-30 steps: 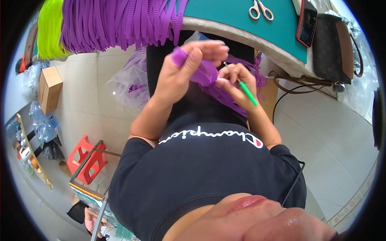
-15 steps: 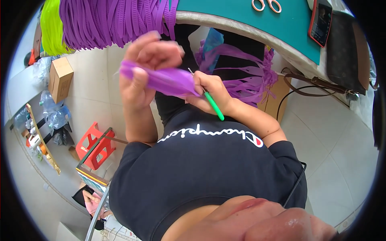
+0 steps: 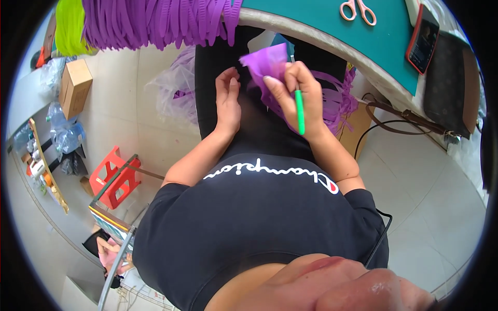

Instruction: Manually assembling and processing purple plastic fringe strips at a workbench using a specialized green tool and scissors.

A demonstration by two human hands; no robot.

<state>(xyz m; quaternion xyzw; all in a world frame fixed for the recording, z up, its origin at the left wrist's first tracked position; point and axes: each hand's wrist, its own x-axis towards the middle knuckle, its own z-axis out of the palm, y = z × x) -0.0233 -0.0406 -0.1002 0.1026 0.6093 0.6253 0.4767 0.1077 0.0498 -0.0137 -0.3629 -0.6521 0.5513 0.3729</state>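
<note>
My right hand (image 3: 305, 96) is closed around a slim tool with a green handle (image 3: 300, 114) and a thin metal shaft, whose tip points away from me. The same hand also grips a soft, thin purple piece (image 3: 267, 62), which fans out past the fingers to the far left. Over my dark-trousered lap, my left hand (image 3: 228, 103) holds nothing; its fingers are loosely curved and apart from the thumb. Beyond and right of my right hand lies a tangle of purple strips (image 3: 340, 98), partly hidden by that hand and arm.
Long purple straps (image 3: 161, 23) and lime-green straps (image 3: 70, 28) hang over the far table edge. On the green table mat (image 3: 311, 15) lie pink-handled scissors (image 3: 358, 11) and a red-cased phone (image 3: 422, 39), beside a dark bag (image 3: 451, 83). Left are a plastic bag (image 3: 179, 88), a carton (image 3: 75, 88) and a red stool (image 3: 115, 179).
My left hand has let go of the purple piece and dropped toward my lap. My right hand has moved farther away and right, carrying the piece and the green-handled tool.
</note>
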